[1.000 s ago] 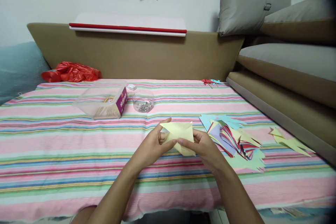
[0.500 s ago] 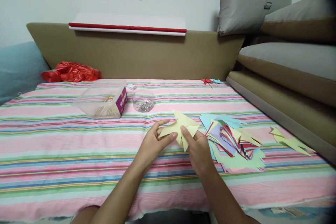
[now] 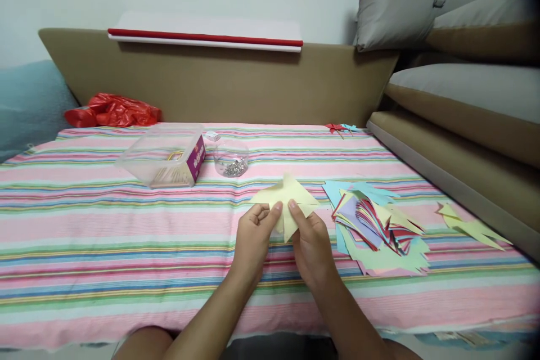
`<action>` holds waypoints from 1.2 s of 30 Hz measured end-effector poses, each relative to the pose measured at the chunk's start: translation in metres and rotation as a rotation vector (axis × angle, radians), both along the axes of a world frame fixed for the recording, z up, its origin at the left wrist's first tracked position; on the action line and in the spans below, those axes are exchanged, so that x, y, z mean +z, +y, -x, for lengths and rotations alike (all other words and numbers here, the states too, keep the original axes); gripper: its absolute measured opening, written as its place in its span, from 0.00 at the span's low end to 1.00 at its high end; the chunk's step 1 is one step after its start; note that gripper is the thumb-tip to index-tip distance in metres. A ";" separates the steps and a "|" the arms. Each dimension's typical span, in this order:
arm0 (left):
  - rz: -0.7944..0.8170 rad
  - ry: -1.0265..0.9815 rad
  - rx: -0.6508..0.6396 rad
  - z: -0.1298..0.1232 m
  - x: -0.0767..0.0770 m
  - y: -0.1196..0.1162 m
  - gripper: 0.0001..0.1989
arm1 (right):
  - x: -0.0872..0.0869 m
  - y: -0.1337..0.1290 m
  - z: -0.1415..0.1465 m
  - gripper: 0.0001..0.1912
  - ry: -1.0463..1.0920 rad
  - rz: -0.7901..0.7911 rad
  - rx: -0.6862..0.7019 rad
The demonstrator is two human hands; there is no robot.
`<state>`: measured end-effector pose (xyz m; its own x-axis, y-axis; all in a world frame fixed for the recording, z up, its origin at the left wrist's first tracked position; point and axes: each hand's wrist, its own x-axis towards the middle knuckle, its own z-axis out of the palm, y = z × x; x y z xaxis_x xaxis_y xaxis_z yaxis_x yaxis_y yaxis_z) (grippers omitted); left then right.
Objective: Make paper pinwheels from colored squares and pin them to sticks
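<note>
A pale yellow paper sheet (image 3: 285,190), cut into pointed flaps, is held up above the striped cloth. My left hand (image 3: 257,233) pinches its lower left part, thumb on top and fingers curled beneath. On the other side my right hand (image 3: 310,236) grips the sheet the same way, its thumb close to the left one near the middle. One flap points down between the two thumbs. To the right of my hands lies a pile of coloured cut paper (image 3: 375,225) in blue, green, red and purple. The fingertips under the sheet are hidden.
A clear plastic box (image 3: 164,157) with thin sticks and a round clear tub (image 3: 231,158) of small metal pieces stand to the left. Yellow cut paper (image 3: 472,228) lies far right. Small paper pinwheels (image 3: 337,128) lie at the back. Stacked cushions (image 3: 459,101) border the right side.
Both hands have turned the yellow paper a little. My left hand has shifted its grip inward, bringing its thumb nearer the right thumb. The camera view has tilted slightly downward.
</note>
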<state>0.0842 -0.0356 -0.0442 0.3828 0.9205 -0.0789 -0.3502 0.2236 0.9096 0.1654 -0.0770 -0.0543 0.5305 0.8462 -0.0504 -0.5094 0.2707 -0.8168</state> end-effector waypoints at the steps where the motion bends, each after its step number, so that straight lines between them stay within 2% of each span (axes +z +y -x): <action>1: 0.016 -0.011 0.014 0.001 0.001 0.002 0.15 | 0.001 -0.001 -0.001 0.20 -0.016 -0.004 -0.001; 4: 0.060 -0.049 0.074 0.005 0.003 0.009 0.16 | -0.002 -0.004 -0.009 0.24 -0.189 -0.047 -0.063; 7: 0.082 -0.080 0.121 0.010 0.004 0.015 0.16 | -0.006 -0.008 -0.020 0.30 -0.613 -0.112 -0.095; 10: 0.072 -0.077 0.127 0.013 0.005 0.017 0.17 | -0.005 -0.012 -0.028 0.19 -0.969 -0.117 -0.056; 12: 0.052 -0.053 0.117 0.013 0.005 0.016 0.16 | -0.001 -0.013 -0.030 0.09 -1.044 -0.097 -0.036; 14: 0.015 -0.021 0.109 0.012 0.004 0.015 0.16 | 0.003 -0.013 -0.030 0.03 -1.009 -0.066 -0.027; 22: -0.127 0.107 0.074 0.009 -0.002 0.011 0.17 | 0.001 -0.010 -0.027 0.09 -0.549 0.072 -0.029; 27: -0.198 0.184 0.095 0.008 0.003 0.007 0.19 | 0.000 -0.008 -0.024 0.13 -0.453 0.173 -0.050; 36: -0.264 0.186 0.051 0.005 0.001 0.003 0.16 | -0.005 -0.004 -0.020 0.14 -0.325 0.162 -0.069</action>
<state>0.0793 -0.0322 -0.0427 0.3373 0.9360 0.1007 -0.1775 -0.0418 0.9832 0.1851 -0.0813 -0.0589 0.5961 0.8029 -0.0003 -0.2014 0.1491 -0.9681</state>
